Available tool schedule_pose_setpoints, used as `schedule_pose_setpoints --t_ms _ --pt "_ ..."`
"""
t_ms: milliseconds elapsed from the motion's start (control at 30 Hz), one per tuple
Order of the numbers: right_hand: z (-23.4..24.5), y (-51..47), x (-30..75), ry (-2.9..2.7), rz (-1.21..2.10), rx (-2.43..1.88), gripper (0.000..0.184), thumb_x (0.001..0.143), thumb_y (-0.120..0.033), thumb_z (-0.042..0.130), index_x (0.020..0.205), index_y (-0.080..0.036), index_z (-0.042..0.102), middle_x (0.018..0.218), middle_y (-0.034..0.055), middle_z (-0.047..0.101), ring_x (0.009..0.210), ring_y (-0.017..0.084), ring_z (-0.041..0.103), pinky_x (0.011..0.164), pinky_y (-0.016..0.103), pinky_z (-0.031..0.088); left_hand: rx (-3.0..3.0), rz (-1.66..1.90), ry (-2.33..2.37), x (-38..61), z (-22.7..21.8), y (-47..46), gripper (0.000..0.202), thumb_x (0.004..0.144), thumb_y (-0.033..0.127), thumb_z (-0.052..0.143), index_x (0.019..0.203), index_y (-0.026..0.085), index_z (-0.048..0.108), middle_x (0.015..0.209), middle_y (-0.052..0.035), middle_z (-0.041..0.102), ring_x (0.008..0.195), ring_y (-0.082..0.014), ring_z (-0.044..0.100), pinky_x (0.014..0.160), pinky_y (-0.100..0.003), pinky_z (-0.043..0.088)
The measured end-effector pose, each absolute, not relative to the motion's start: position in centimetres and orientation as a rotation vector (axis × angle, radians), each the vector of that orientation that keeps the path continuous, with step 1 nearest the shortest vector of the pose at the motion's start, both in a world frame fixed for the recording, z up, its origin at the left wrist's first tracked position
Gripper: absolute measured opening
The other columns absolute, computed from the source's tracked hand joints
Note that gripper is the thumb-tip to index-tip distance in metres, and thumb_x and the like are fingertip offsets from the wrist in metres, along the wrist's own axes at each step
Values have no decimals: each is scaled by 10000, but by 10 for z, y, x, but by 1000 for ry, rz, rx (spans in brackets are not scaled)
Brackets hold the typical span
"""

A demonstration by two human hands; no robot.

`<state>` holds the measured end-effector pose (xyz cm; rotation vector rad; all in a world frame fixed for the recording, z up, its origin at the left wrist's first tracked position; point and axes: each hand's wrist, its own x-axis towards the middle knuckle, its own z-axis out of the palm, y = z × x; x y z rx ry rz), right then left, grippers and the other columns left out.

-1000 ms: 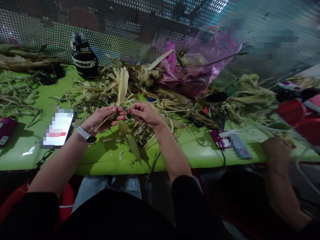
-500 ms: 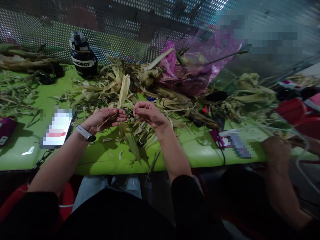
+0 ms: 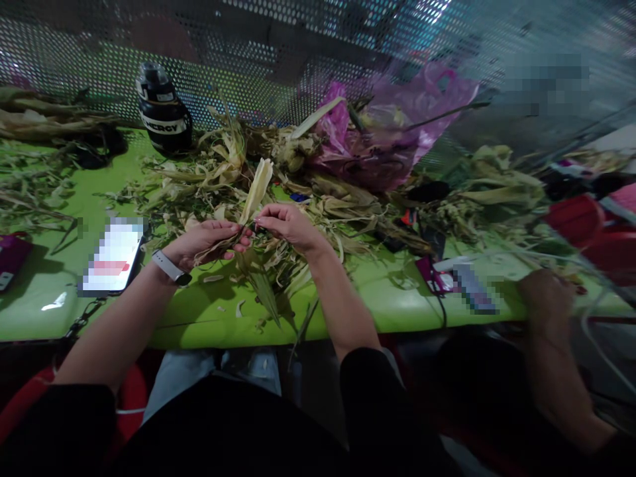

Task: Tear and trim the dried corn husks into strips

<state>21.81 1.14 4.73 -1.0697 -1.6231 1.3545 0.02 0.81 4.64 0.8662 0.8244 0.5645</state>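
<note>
Corn husk [image 3: 258, 189] aslant lengthwise, tip forward-right.

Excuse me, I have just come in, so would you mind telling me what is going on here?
A person sits at a green table strewn with dry husks and leaves. Their left hand holds a pale husk upward at a slant, and the right hand is close beside its lower end, fingertips drawn together; whether they grip anything is too small to tell. A black bottle and a pink bag stand behind. Another person's hand is farther right.
</note>
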Motion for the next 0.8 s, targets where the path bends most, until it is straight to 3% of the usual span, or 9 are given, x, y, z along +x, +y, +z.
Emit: schedule_pose_setpoints --t_ms 200,500,800 --pt "47 13 217 -1608 1339 -1090 288 752 -421 692 734 -149 597 521 -82 402 494 51 286 485 226 179 889 562 801 0 43 8 113 865 180 662 904 133 757 641 -13 621 478 -57 533 457 -136 491" --pt "50 12 213 -1519 1366 -1080 214 693 -336 676 738 -139 608 585 -56 488 591 66 418 538 210 282 986 568 759 2 46 5 145 828 229 714 901 113 762 633 -3 566 481 -36 465 426 -114 416" --pt "44 15 213 -1525 1334 -1083 234 704 -371 679 734 -156 590 555 -73 431 508 52 323 478 215 209 1064 595 743 2 42 4 121 837 242 698 852 125 727 634 5 524 490 -28 434 422 -97 358"
